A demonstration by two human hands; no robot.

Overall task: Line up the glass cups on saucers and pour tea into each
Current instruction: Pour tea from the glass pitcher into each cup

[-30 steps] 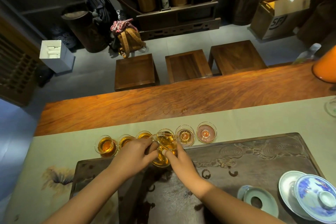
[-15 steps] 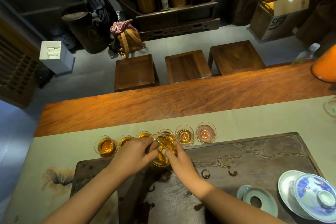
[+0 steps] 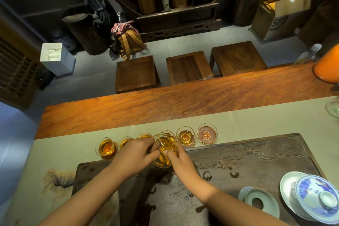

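A row of small glass cups stands on the grey-green cloth (image 3: 256, 121), along the far edge of the dark tea tray (image 3: 266, 156). The leftmost cup (image 3: 107, 148) holds amber tea, and so do the two cups beside it, half hidden by my left hand (image 3: 134, 154). Both hands hold a glass pitcher (image 3: 167, 143) of tea, tilted right with its spout over the fifth cup (image 3: 186, 136), which has tea in it. My right hand (image 3: 180, 159) pinches the pitcher from below. The last cup (image 3: 207, 133) shows only a pale pinkish bottom. A cup under the pitcher is mostly hidden.
A blue-and-white lidded gaiwan (image 3: 317, 202) on its saucer and a pale green ring-shaped holder (image 3: 260, 202) sit on the tray's right end. An orange lamp (image 3: 328, 68) and a glass dish (image 3: 333, 109) stand at the far right. Three wooden stools (image 3: 187, 69) stand beyond the table.
The pitcher has tipped slightly more to the right, toward the fifth cup. Both hands stay where they were.
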